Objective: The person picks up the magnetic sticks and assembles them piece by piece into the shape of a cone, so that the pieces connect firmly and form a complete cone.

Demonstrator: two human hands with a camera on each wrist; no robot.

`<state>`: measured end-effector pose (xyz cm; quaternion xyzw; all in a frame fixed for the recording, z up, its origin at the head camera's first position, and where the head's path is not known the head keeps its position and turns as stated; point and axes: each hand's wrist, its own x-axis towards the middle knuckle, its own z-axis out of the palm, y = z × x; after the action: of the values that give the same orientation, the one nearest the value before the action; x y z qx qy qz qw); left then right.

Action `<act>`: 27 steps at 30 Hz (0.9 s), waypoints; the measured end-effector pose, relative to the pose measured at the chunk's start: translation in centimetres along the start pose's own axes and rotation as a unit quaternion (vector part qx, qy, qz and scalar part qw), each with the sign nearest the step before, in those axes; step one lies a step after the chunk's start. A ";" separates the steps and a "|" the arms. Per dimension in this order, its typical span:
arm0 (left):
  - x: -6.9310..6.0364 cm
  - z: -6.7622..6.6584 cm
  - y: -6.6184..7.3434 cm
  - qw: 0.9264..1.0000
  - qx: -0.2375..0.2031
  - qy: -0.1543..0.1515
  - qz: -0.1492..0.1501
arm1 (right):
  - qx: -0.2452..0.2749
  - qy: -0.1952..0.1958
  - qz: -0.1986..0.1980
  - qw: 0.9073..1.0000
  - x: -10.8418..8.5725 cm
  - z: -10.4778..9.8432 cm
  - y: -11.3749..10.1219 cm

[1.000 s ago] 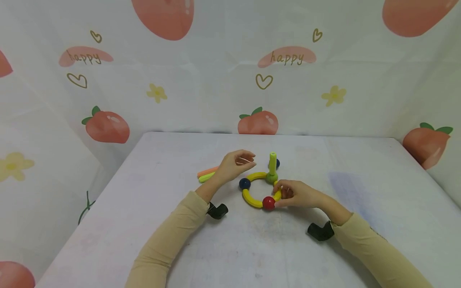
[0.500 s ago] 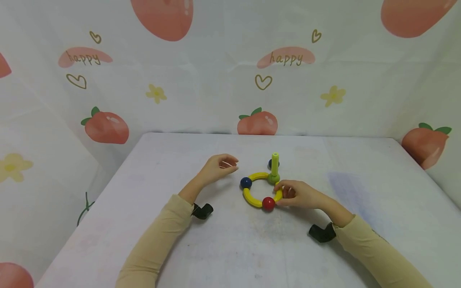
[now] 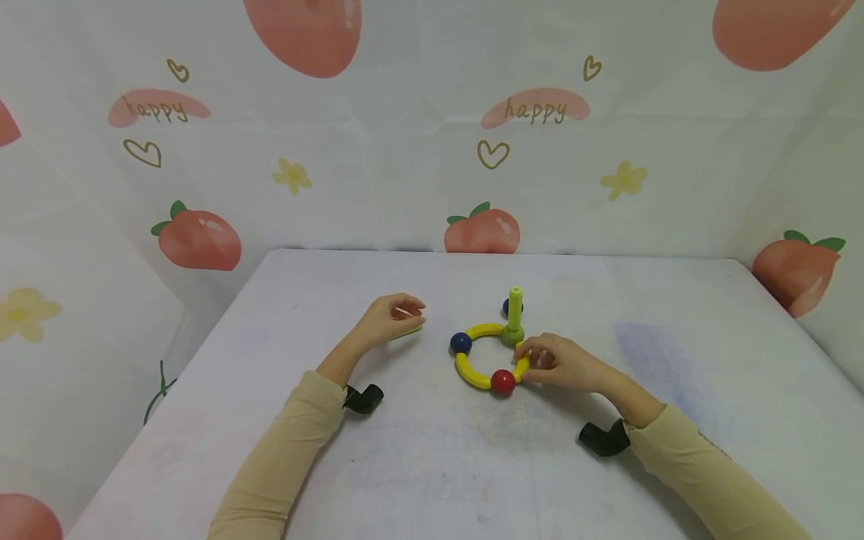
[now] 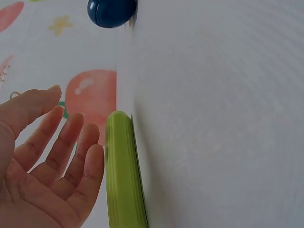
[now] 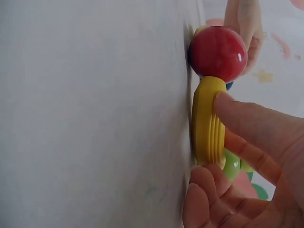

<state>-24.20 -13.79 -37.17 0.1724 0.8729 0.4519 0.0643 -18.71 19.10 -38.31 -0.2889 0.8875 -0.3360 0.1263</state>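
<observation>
A ring of yellow curved rods (image 3: 474,373) lies on the table, joined by a red ball (image 3: 502,382), a blue ball (image 3: 461,343) and a green ball (image 3: 513,334). Up from the green ball stands a straight light-green rod (image 3: 516,306). My right hand (image 3: 560,363) holds the ring's near-right curved rod (image 5: 209,123), thumb at the red-ball end and fingers at the other. Left of the ring, my left hand (image 3: 388,321) hovers with loosely bent fingers, holding nothing. Beside and below it lies another light-green rod (image 4: 122,175), mostly hidden in the head view.
Behind the upright rod is a second blue ball (image 3: 506,306), partly covered. Black wrist-camera mounts (image 3: 364,399) hang under both wrists. The white table (image 3: 445,480) meets a peach-printed cloth (image 3: 391,150) at its back edge.
My left hand has moved left, away from the ring, and now covers the loose rods, an orange and a green one, seen earlier. The right hand stays at the ring, its fingers shifting slightly.
</observation>
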 end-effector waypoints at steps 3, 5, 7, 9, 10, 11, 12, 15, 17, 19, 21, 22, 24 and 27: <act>-0.1 -0.1 -0.2 1.000 0.000 -0.001 -0.004 | -0.002 0.001 0.000 1.000 -0.1 0.1 -0.2; -0.1 -0.1 -0.2 1.000 0.001 -0.001 -0.007 | -0.002 -0.001 0.006 1.000 -0.1 0.2 -0.4; -0.2 -0.2 -0.1 1.000 0.004 -0.002 -0.009 | -0.002 -0.002 0.007 1.000 -0.1 0.2 -0.5; -0.3 -0.2 0.0 1.000 0.006 -0.002 -0.013 | -0.001 -0.003 0.007 1.000 -0.1 0.2 -0.6; -0.3 -0.3 0.0 1.000 0.007 -0.002 -0.014 | 0.000 -0.004 0.009 1.000 -0.1 0.3 -0.6; -0.4 -0.3 0.0 1.000 0.009 -0.003 -0.013 | 0.002 -0.005 0.010 1.000 -0.1 0.3 -0.5; -0.4 -0.3 0.0 1.000 0.011 -0.003 -0.013 | 0.004 -0.004 0.011 1.000 0.0 0.2 -0.5; -0.5 -0.4 0.0 1.000 0.016 -0.005 -0.007 | 0.009 0.005 0.017 1.000 0.0 0.1 -0.3; -0.5 -0.4 -0.2 1.000 0.019 -0.006 0.001 | 0.013 0.016 0.024 0.999 0.1 0.0 -0.2; -0.5 -0.5 -0.3 1.000 0.019 -0.006 0.003 | 0.019 0.028 0.030 0.999 0.1 -0.2 -0.1; -0.5 -0.5 -0.4 1.000 0.020 -0.004 0.005 | 0.026 0.036 0.039 0.998 0.1 -0.4 -0.1; -0.5 -0.5 -0.4 1.000 0.020 -0.003 0.005 | 0.032 0.038 0.044 0.998 0.1 -0.5 -0.1; -0.5 -0.6 -0.4 1.000 0.021 -0.003 0.003 | 0.048 0.043 0.060 0.996 0.3 -0.5 0.0; -0.6 -0.7 -0.4 1.000 0.025 -0.005 -0.001 | 0.068 0.049 0.078 0.993 0.5 -0.6 0.0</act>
<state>-23.95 -14.74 -37.11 0.1754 0.8836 0.4293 0.0651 -19.32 19.14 -37.93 -0.1926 0.8875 -0.3988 0.1274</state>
